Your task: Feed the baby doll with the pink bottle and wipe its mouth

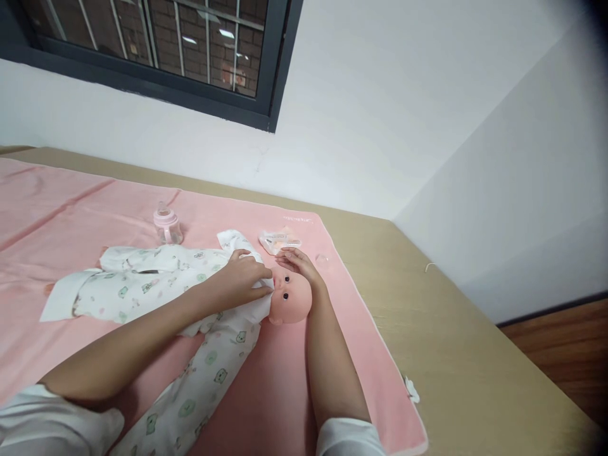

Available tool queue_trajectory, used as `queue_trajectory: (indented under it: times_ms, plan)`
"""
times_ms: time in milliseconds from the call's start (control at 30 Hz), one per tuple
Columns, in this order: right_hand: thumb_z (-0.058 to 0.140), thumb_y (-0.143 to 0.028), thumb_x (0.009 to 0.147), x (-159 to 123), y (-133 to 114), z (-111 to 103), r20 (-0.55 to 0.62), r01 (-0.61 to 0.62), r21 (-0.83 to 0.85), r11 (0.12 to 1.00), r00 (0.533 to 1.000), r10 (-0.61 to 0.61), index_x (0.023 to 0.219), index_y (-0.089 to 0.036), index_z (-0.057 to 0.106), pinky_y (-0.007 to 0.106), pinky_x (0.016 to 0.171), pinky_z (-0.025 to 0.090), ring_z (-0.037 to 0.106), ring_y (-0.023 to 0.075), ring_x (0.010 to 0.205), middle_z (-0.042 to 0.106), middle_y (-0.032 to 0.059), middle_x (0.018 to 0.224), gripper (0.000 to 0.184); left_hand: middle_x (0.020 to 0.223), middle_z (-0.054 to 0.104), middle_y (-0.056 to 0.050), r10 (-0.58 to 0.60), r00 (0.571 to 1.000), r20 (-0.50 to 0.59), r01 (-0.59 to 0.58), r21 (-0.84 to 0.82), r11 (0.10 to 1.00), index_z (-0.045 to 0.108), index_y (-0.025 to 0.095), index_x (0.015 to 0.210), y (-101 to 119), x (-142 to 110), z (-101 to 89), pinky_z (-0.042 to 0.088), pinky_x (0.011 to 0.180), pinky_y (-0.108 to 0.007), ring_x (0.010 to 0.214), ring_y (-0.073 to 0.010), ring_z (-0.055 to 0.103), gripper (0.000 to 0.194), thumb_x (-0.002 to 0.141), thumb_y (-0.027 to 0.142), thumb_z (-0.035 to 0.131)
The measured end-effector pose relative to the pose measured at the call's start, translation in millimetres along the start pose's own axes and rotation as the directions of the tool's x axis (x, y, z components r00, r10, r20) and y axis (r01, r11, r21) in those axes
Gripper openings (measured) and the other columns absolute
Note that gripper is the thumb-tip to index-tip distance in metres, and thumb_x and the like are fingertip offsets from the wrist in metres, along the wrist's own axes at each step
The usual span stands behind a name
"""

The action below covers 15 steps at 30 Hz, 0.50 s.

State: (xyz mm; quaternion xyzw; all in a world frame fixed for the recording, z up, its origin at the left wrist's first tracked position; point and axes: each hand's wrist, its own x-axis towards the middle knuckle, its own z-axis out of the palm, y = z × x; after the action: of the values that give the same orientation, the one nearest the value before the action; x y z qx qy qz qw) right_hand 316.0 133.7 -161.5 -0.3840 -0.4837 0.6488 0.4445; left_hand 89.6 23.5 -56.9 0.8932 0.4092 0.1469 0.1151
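Note:
A baby doll (291,297) lies on its back on a pink blanket (294,380), head to the right, dressed in a white printed romper (142,282). My left hand (244,275) rests on the doll's chest by the neck, fingers curled and pinching the romper's collar. My right hand (298,263) lies along the top of the doll's head, fingers stretched and pressed against it. One romper sleeve (199,386) trails toward me.
A pink baby bottle (167,225) stands on the blanket behind the doll. A flat clear packet (280,240) lies beside the head, with a small clear cap (322,259) nearby. The tan table (465,354) ends at white walls; a window sits above.

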Motion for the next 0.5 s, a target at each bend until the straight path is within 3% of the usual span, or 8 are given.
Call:
queue_trajectory:
  times_ms: [233, 500]
  plan:
    - [0.079, -0.032, 0.07, -0.7, -0.8, 1.0, -0.008, 0.001, -0.009, 1.0, 1.0, -0.001, 0.097, -0.022, 0.065, 0.037, 0.107, 0.044, 0.068, 0.0185, 0.097, 0.072, 0.0034, 0.097, 0.032, 0.079, 0.066, 0.001, -0.047, 0.998, 0.029, 0.047, 0.021, 0.999, 0.056, 0.018, 0.074, 3.4, -0.2, -3.7, 0.024, 0.104, -0.046, 0.089, -0.0193, 0.058, 0.011, 0.084, 0.016, 0.051]
    - [0.078, -0.035, 0.071, 6.0, 6.4, -5.7, 0.011, 0.017, -0.008, 1.0, 1.0, -0.017, 0.098, -0.022, 0.065, 0.036, 0.104, 0.046, 0.067, 0.0174, 0.097, 0.072, 0.0031, 0.097, 0.033, 0.087, 0.069, 0.002, -0.083, 0.996, 0.011, 0.083, 0.002, 0.997, 0.063, 0.021, 0.085, -3.2, 0.2, -5.2, 0.021, 0.106, -0.047, 0.095, -0.0205, 0.06, 0.013, 0.084, 0.016, 0.051]
